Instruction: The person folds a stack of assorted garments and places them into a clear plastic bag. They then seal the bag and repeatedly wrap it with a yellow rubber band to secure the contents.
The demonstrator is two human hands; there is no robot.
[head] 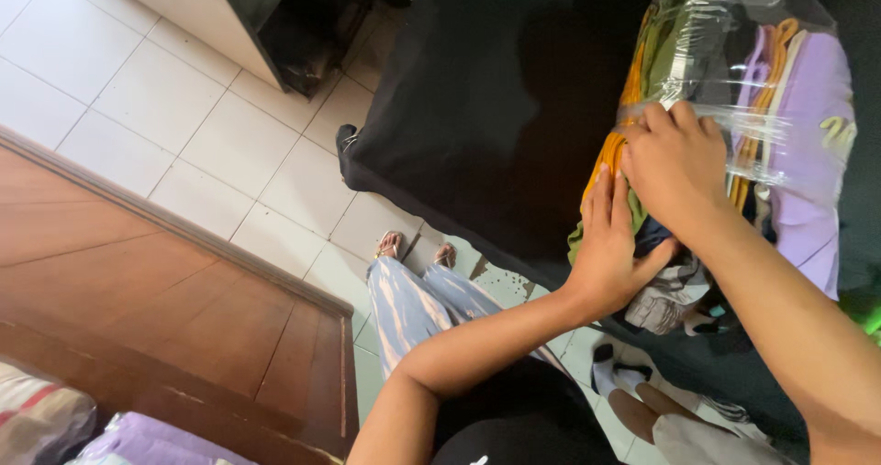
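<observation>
The clear plastic bag (734, 70), full of folded clothes (808, 125), lies on the black counter (486, 89). The right hand (674, 167) pinches the bag's open edge in a narrow grip, while the left hand (610, 245) lies flat with open fingers against the stack. To do it well, I think, support the stack evenly and pull the plastic gently.

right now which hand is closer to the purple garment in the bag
Right. The right hand presses on the clear plastic bag just beside the purple garment. The left hand lies flat on the folded clothes' near edge, farther from it.
</observation>
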